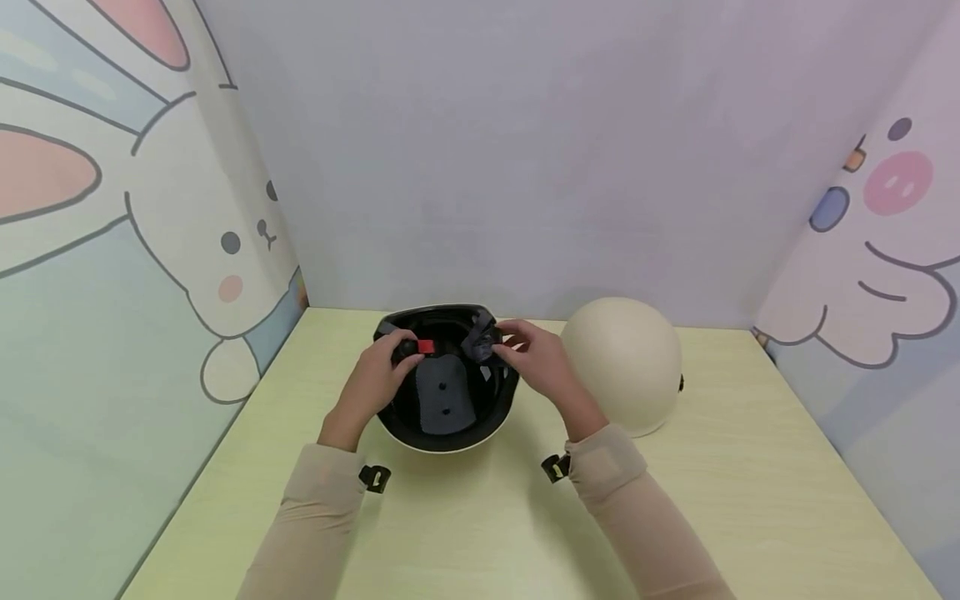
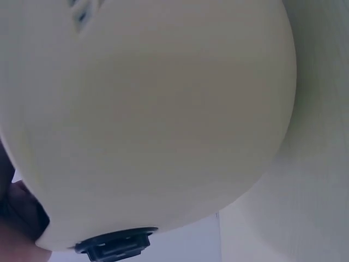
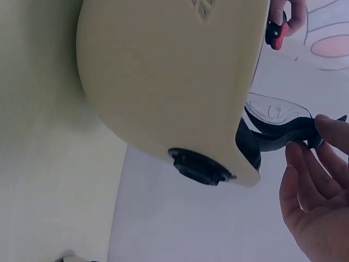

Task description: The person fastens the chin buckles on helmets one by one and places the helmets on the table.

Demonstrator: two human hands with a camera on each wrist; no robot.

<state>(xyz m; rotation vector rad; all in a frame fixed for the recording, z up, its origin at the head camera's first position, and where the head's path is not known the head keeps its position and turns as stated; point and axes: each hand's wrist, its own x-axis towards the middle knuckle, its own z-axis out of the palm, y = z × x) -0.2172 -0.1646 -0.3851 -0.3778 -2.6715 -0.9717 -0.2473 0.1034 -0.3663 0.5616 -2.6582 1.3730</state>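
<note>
A cream helmet lies upside down on the table, its black inside and grey padding facing up. Over its left side my left hand pinches a black strap buckle with a red tab. On the opposite side my right hand pinches the end of a dark strap between thumb and fingers. The two strap ends are apart. In the left wrist view the helmet's shell hides most of the left hand.
A second cream helmet stands dome up just right of the first, close to my right forearm. Pale curtains with cartoon animals enclose the light wooden table at the back and sides.
</note>
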